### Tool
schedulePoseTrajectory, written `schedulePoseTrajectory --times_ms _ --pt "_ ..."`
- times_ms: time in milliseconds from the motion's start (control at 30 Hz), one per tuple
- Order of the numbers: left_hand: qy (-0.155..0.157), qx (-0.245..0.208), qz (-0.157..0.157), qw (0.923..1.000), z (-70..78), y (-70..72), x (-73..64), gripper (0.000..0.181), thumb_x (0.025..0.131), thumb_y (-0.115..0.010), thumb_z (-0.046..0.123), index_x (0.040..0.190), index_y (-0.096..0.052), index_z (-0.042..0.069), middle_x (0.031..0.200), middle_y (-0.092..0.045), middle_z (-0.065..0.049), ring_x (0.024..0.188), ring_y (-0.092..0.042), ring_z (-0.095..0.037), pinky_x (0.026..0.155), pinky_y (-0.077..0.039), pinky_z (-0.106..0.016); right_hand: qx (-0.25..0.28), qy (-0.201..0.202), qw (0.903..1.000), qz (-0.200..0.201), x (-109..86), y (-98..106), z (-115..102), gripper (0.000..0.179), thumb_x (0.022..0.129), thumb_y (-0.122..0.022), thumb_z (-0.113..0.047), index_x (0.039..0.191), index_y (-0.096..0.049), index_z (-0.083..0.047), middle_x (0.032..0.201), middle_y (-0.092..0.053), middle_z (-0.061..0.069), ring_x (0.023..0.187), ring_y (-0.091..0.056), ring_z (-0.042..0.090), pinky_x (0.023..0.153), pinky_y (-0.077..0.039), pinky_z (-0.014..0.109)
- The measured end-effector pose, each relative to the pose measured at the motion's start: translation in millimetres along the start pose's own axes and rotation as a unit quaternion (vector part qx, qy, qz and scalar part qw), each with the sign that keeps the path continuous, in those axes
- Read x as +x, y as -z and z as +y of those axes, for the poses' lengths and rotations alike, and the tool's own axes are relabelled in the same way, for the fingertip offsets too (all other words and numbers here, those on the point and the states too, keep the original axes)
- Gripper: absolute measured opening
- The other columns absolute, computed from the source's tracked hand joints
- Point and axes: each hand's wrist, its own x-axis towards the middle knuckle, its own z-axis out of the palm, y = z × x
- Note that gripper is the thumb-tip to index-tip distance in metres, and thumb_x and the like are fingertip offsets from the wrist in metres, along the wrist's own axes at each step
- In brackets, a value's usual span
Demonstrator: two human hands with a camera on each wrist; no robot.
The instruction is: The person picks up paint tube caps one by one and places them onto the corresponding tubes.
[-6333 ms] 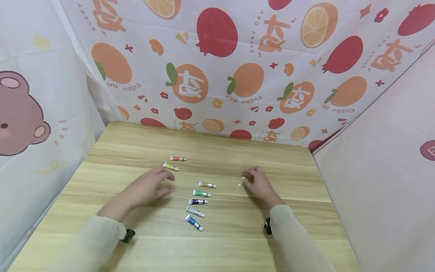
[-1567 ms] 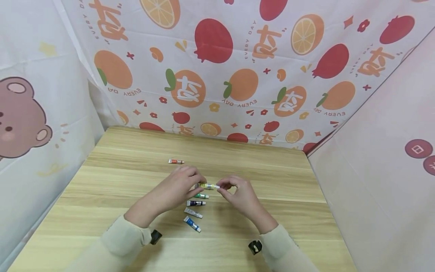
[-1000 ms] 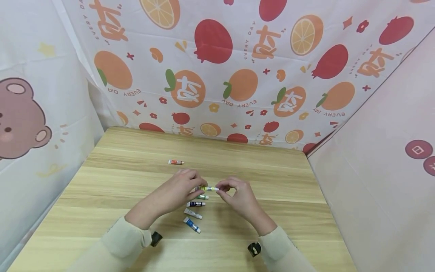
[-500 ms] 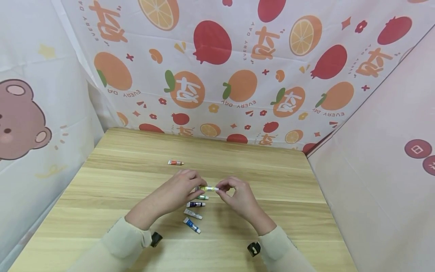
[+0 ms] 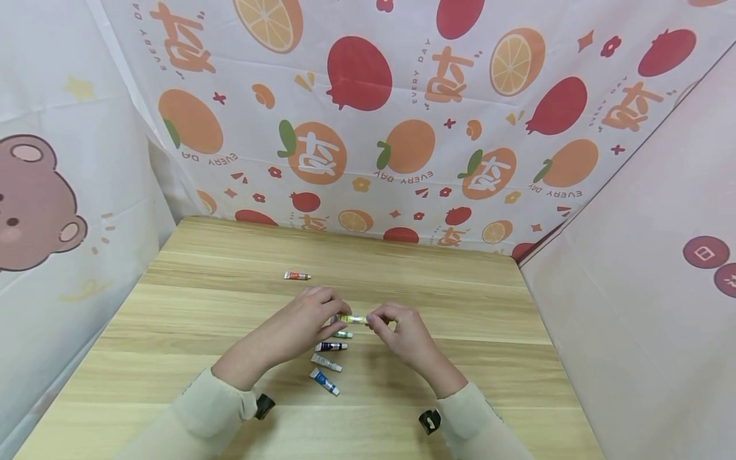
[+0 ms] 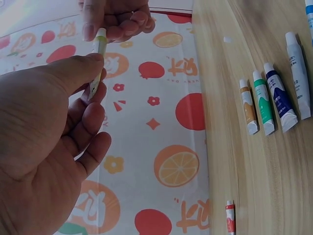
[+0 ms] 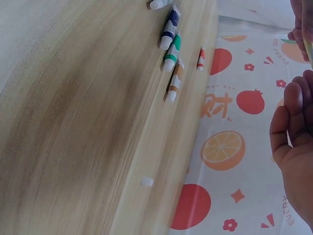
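My left hand [image 5: 305,316] pinches a small yellow paint tube [image 5: 353,319] by its rear part, over the middle of the table. My right hand [image 5: 405,329] meets it from the right, thumb and fingers pinching the white cap at the tube's front end. In the left wrist view the yellow tube [image 6: 97,49] stands nearly upright between left thumb and fingers, the right hand [image 6: 117,17] at its tip. The right wrist view shows the right hand [image 7: 301,127] only in part. Beneath the hands lies a green paint tube [image 5: 344,334], partly covered.
Toward the front lie a dark blue tube [image 5: 331,346], a silver-grey tube [image 5: 326,363] and a blue tube [image 5: 325,381]. A gold-brown tube [image 6: 248,106] lies beside the green one. Farther back is a red tube [image 5: 297,276]. One loose white cap [image 7: 146,181] rests on the wooden table.
Since the oldest frame the left hand has picked up the yellow tube and brought it right; the right hand has come left, onto its cap. Lately only the right fingers have shifted slightly.
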Motion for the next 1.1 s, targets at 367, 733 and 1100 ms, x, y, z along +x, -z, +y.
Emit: schedulePoseTrajectory --times_ms 367,733,1100 --pt "-0.009 -0.005 0.001 0.9999 -5.0 -0.3 -1.9 0.018 0.101 -0.08 0.026 0.118 -0.077 0.02 0.115 -0.072 0.005 0.111 -0.066 -0.015 0.098 -0.059 -0.042 0.064 -0.036 0.9966 -0.037 -0.9 1.8 -1.1 0.026 0.109 -0.067 -0.024 0.132 -0.07 -0.012 0.095 -0.073 0.0 0.088 -0.067 0.011 0.077 -0.057 0.028" --pt "-0.026 0.001 0.016 0.9995 -5.6 0.9 -0.4 0.018 0.099 -0.082 0.025 0.116 -0.078 0.019 0.112 -0.072 0.005 0.107 -0.066 -0.015 0.095 -0.059 -0.04 0.025 -0.004 0.999 -0.036 0.9 0.0 -3.4 0.012 0.102 -0.076 -0.014 0.112 -0.07 -0.017 0.096 -0.071 -0.008 0.088 -0.064 0.005 0.083 -0.062 0.039" --pt "-0.01 -0.005 -0.004 0.9999 -0.6 3.4 -0.7 0.02 0.1 -0.081 0.026 0.118 -0.078 0.019 0.114 -0.072 0.006 0.108 -0.065 -0.014 0.097 -0.059 -0.041 0.015 -0.007 0.9986 -0.051 -1.0 1.4 -1.7 0.013 0.11 -0.065 -0.027 0.106 -0.075 -0.02 0.097 -0.071 -0.008 0.09 -0.06 0.007 0.081 -0.053 0.025"
